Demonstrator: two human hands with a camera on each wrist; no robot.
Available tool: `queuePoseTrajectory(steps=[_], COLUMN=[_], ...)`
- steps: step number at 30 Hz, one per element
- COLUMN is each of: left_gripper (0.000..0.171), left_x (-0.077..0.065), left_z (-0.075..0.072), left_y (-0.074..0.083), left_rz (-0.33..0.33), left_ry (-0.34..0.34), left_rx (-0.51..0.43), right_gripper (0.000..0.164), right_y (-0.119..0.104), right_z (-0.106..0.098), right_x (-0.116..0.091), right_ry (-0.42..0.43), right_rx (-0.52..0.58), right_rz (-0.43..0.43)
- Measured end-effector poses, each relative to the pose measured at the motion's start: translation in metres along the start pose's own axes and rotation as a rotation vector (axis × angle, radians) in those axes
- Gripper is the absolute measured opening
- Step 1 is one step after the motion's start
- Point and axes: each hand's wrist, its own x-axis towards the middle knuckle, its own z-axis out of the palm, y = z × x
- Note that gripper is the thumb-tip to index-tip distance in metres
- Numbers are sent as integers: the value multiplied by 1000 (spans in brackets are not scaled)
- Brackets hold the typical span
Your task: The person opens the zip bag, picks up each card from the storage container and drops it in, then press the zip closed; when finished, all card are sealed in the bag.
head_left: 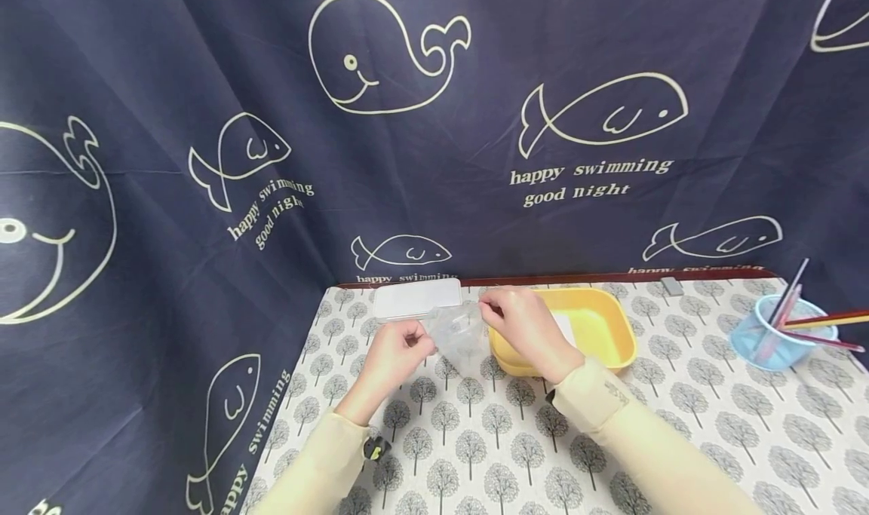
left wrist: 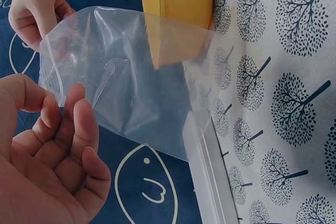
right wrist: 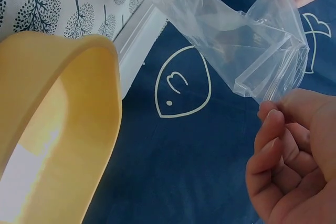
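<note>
A clear plastic zip bag [head_left: 459, 338] hangs between my two hands over the tablecloth. My left hand [head_left: 399, 349] pinches one top corner between thumb and index finger, its other fingers loosely curled. At the opposite corner my right hand [head_left: 523, 325] pinches the bag's edge in the same way. In the left wrist view the see-through bag [left wrist: 126, 72] looks flat and creased, with its zip strip near the fingertips. The right wrist view has the bag's mouth bunched at the right fingertips [right wrist: 270, 114].
Behind the right hand stands a yellow plastic basin [head_left: 611, 326] with something white inside. A white flat box [head_left: 414, 298] lies at the back left. On the right is a blue cup [head_left: 760, 341] holding pens and sticks. A small grey block [head_left: 672, 286] sits near the back edge.
</note>
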Motion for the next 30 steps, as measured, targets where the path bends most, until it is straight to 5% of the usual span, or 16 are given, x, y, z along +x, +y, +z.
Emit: queuePoseTrajectory(steps=[7, 13, 17, 24, 30], left_gripper=[21, 18, 5, 47, 40], left_x=[3, 11, 16, 26, 33], left_z=[-1, 1, 3, 2, -1], left_y=[2, 10, 15, 23, 32], left_rz=[8, 85, 65, 160, 273], left_ry=[18, 94, 123, 160, 145], left_rx=[33, 202, 235, 206, 291], right_gripper=[16, 20, 21, 21, 19], right_y=[-5, -18, -24, -25, -25], right_z=[0, 3, 5, 5, 5], right_x=[-1, -3, -5, -6, -7], right_ry=[8, -4, -24, -41, -57], right_rx=[30, 92, 120, 120, 132], right_rz=[-30, -53, -60, -48, -60])
